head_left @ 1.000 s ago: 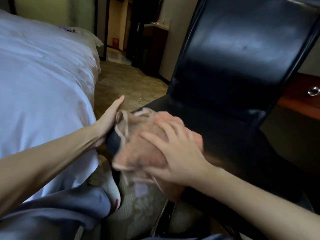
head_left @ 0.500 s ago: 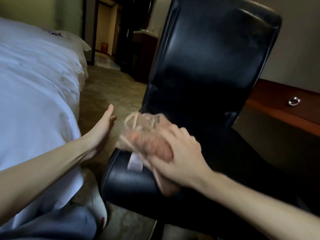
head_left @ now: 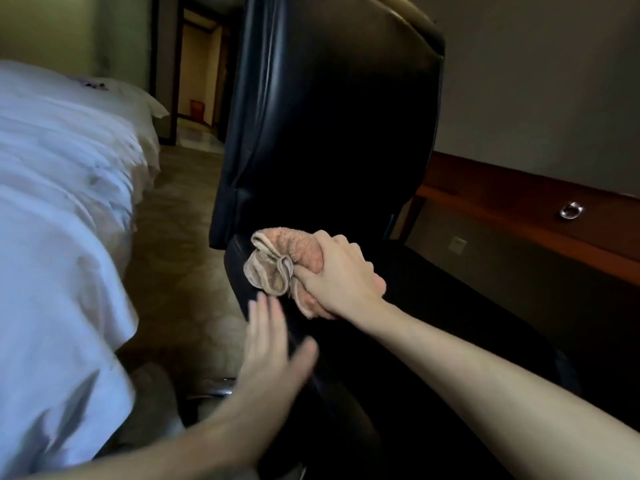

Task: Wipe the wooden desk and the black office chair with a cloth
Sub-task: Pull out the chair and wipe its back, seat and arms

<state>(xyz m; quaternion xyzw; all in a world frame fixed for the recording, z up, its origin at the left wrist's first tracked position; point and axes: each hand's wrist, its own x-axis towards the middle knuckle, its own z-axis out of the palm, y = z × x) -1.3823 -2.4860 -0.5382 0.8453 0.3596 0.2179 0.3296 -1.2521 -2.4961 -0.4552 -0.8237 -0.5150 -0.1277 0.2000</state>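
Note:
The black office chair (head_left: 332, 126) fills the middle of the head view, its tall backrest upright and its seat running toward me. My right hand (head_left: 337, 275) grips a bunched pinkish-tan cloth (head_left: 277, 263) and presses it on the seat's back left part, just below the backrest. My left hand (head_left: 270, 344) is blurred, flat and open with fingers apart, over the seat's left edge and nearer to me than the cloth. The wooden desk (head_left: 519, 206) runs along the wall at the right, behind the chair.
A bed with white sheets (head_left: 59, 237) lies close on the left, leaving a narrow strip of patterned carpet (head_left: 180, 244) beside the chair. A metal ring pull (head_left: 570, 210) is on the desk front. A wall socket (head_left: 458, 243) sits under the desk. A doorway (head_left: 197, 81) opens behind.
My right hand carried the cloth from the seat's front edge back to the base of the backrest. My left hand left the seat's side and came forward over the left edge.

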